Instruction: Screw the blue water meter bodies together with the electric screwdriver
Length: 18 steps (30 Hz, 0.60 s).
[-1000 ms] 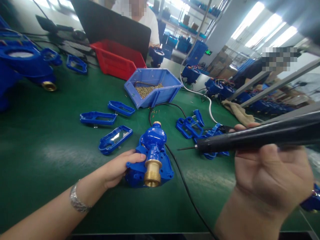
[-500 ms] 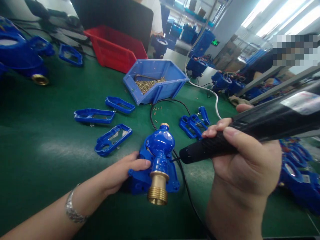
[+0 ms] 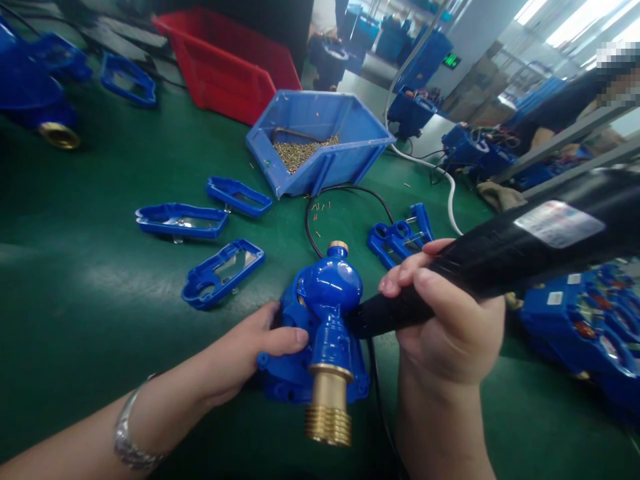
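Observation:
A blue water meter body [image 3: 325,313] with brass threaded ends lies on the green mat [image 3: 90,313]. My left hand [image 3: 250,350] grips its left side, thumb pressed on the blue housing. My right hand [image 3: 445,320] is wrapped round a black electric screwdriver [image 3: 505,257]. The screwdriver's tip touches the right side of the meter, behind the blue dome. A black cable [image 3: 375,393] runs under the meter toward me.
A blue bin [image 3: 350,143] of small brass screws stands behind the meter, with a red bin [image 3: 225,63] further back. Blue plastic frames [image 3: 220,270] lie to the left, more blue parts [image 3: 400,240] to the right. Other meters [image 3: 585,327] sit at the right edge and far left [image 3: 30,87].
My right hand has brought the screwdriver down and left until its tip reached the meter. My left hand kept its hold. The camera has tilted down and closer.

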{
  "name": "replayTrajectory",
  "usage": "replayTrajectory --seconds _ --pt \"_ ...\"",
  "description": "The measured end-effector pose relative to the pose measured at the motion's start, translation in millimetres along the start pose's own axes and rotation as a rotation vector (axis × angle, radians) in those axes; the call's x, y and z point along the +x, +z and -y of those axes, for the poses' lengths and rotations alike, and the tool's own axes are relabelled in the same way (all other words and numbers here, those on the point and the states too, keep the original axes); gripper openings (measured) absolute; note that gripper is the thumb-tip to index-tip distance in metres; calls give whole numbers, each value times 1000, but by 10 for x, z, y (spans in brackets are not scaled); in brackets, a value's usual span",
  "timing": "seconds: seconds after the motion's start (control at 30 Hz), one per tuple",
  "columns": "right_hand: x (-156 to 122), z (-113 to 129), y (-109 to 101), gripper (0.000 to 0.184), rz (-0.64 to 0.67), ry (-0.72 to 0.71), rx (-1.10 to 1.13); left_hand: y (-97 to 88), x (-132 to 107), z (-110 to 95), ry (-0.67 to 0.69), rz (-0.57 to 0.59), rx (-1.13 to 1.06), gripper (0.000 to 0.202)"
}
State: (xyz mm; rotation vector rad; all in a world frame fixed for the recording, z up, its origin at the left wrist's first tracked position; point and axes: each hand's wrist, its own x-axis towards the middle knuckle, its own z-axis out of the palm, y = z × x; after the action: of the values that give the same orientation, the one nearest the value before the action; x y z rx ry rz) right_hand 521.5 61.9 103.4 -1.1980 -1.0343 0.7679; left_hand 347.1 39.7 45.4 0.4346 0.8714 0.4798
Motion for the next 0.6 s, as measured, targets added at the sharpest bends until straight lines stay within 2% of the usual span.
replayTrajectory --seconds 0.23,0.37,0.47,0.57,0.6 --pt "-31 -26 -48 20 -59 -20 97 12 19 20 14 -25 51 58" --pt "-47 -59 -22 20 -109 -28 131 -8 12 25 26 11 148 62" --pt "-29 -66 -18 24 -103 -30 143 -21 15 35 53 -6 203 64" --pt "9 86 -70 33 -24 -15 160 -28 33 61 62 -28 189 65" --pt "11 186 -104 34 -12 -53 154 -28 38 71 71 -28 169 65"
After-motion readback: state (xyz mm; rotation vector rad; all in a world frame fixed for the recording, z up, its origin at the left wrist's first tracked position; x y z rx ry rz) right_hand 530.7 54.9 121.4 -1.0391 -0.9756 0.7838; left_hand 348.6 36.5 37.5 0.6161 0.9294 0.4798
